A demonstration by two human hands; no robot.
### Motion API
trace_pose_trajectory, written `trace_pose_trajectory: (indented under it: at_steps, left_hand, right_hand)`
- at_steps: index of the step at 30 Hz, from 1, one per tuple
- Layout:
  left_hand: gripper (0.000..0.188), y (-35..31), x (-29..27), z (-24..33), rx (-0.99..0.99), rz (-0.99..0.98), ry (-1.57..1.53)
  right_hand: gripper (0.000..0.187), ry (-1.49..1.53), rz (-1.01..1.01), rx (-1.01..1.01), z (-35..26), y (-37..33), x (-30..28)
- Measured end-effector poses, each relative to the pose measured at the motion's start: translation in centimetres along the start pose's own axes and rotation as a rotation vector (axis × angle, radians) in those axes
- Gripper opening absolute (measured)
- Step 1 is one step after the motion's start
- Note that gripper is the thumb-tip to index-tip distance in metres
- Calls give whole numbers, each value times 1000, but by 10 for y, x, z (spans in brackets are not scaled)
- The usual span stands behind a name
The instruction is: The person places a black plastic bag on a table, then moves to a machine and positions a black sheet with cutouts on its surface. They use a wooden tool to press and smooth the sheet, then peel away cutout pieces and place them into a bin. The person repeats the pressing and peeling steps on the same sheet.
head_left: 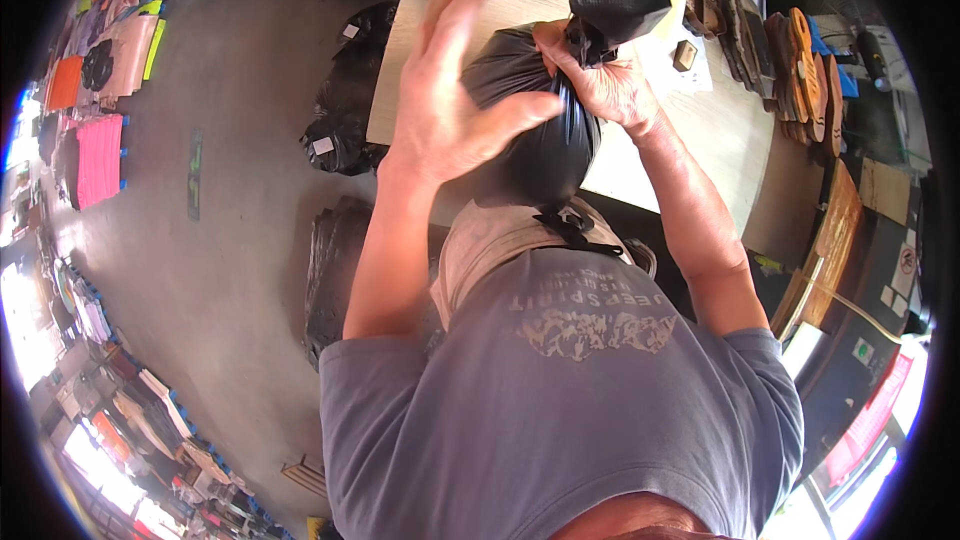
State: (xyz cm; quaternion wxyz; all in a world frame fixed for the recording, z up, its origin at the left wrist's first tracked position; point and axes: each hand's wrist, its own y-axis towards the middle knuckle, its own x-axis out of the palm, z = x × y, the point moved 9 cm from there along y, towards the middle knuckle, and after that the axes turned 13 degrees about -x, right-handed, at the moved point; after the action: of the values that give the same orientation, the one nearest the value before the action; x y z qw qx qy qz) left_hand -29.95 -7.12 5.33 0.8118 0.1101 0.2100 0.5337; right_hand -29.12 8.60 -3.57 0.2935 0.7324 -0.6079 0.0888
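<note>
Right hand (612,90) gripping bag (545,155), table edge (630,190), broad floor (250,210) leftward

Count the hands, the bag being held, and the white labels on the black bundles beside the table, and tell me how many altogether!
Hands: 2, left hand and right hand
Held bag: 1
White labels: 2
Total: 5

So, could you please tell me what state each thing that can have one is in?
Black plastic bag: bulging, neck gathered.
Left hand: open, thumb spread wide.
Right hand: closed around the bag's neck.
Black bundles: lumpy, bearing white labels.
Orange and brown pieces: lined up side by side.
</note>
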Motion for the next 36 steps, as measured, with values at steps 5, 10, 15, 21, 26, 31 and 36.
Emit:
trace_pose_trajectory:
  at_steps: [5, 10, 15, 21, 26, 31, 36]
  left_hand:
    - [127, -52, 1, -79, -317, -56, 397]
    - [118, -76, -15, -105, -423, 133, 264]
    - [110, -81, -9, -110, -372, 376, 362]
    - [112, -85, 16, -128, -456, 337, 500]
    - [113, -86, 10, -151, -516, 276, 655]
    - [96, -90, 12, -164, -478, 260, 799]
    - [88, -90, 17, -165, -456, 241, 918]
  right_hand:
    - [7, -276, -283, 29, 17, 39, 32]
    - [10, -715, -440, -233, -8, 72, 81]
    - [31, -873, -332, -78, 8, 83, 76]
    - [19, -341, -158, 76, 41, 82, 36]
    - [22, -885, -322, 63, 38, 74, 36]
    - [41, -779, -160, 132, 57, 60, 33]
    - [27, -809, -112, -31, 73, 55, 12]
